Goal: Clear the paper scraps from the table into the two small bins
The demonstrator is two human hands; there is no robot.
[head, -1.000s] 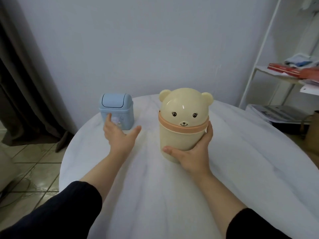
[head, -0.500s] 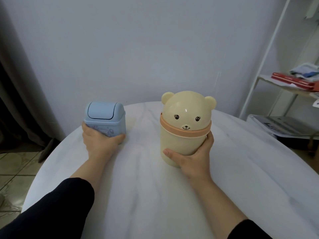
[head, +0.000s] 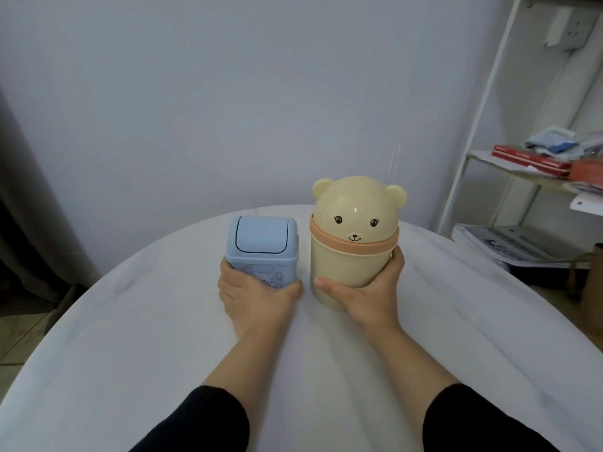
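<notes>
A small blue bin (head: 262, 249) with a swing lid stands upright near the table's far middle. My left hand (head: 254, 300) grips its lower body from the near side. Right beside it stands a cream bear-shaped bin (head: 354, 236) with an orange band and a domed head lid. My right hand (head: 365, 293) wraps round its lower body, thumb on the front, fingers on the right side. The two bins stand close together, a narrow gap between them. No paper scraps show on the table.
The round table (head: 130, 353) is covered with a white cloth and stands against a pale wall. A white shelf rack (head: 528, 171) with red boxes and papers stands at the right. A dark curtain (head: 19, 207) hangs at the left.
My left hand reached the blue bin, took hold of it and slid it right, next to the bear bin. My right hand kept its hold on the bear bin.
</notes>
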